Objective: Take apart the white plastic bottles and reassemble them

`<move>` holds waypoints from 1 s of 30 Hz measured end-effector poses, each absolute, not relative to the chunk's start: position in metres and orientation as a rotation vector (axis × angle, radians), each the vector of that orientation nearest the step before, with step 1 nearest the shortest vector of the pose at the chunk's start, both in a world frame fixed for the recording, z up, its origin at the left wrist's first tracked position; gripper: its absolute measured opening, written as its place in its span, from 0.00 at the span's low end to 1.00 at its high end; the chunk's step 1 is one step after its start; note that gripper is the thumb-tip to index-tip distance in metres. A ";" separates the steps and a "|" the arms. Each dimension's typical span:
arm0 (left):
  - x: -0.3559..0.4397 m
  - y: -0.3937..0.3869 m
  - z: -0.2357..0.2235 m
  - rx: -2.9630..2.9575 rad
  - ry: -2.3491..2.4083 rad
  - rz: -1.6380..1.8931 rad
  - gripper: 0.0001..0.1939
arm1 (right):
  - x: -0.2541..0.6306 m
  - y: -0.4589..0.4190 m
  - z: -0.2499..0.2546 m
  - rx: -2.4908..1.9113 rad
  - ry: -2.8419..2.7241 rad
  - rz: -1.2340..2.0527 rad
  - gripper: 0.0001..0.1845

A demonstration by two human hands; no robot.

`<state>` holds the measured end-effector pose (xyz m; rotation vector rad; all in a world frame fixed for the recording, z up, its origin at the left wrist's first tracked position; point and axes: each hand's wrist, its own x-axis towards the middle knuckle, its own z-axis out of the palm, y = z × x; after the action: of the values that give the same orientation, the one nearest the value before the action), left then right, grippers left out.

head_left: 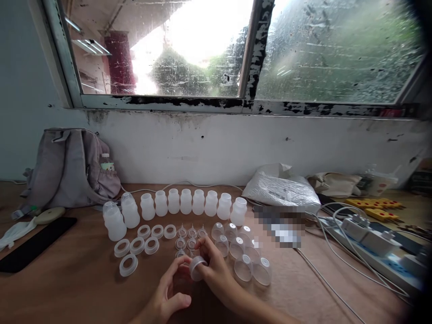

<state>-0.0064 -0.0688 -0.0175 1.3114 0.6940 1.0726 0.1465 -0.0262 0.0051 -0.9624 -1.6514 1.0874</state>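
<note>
Held in my right hand (216,270) is a translucent bottle collar ring (197,269), pinched between thumb and fingers. My left hand (168,288) is just left of it, thumb spread away from the fingers; its fingertips reach the ring's edge, and whether they touch it I cannot tell. Right behind the hands stand several clear bottle nipples (192,231), partly hidden by my fingers. Several loose collar rings (128,265) lie to the left. Clear dome caps (243,268) are grouped on the right. A curved row of frosted baby bottles (186,201) stands behind; two at the left end, including one bottle (114,222), have tops fitted.
A grey backpack (67,166) leans at the back left, near a black flat object (37,245). At the back right are a silver bag (281,186), a blurred-out item (283,229), and a power strip (381,252) with plugs and white cables.
</note>
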 end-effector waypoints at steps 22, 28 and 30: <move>-0.093 0.051 0.086 2.299 2.534 0.416 0.14 | 0.153 -0.031 0.004 -1.009 -1.586 1.343 0.11; -0.075 0.031 0.074 2.517 2.433 0.946 0.09 | 0.152 -0.029 0.024 -0.879 -1.379 1.580 0.13; -0.062 0.009 0.070 2.765 2.038 1.423 0.05 | 0.154 -0.024 0.038 -0.771 -1.225 1.708 0.17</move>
<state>-0.0617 0.0091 0.0699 2.7653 2.0383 1.4228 0.1535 -0.0240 0.0379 -0.7712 -1.2246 1.7080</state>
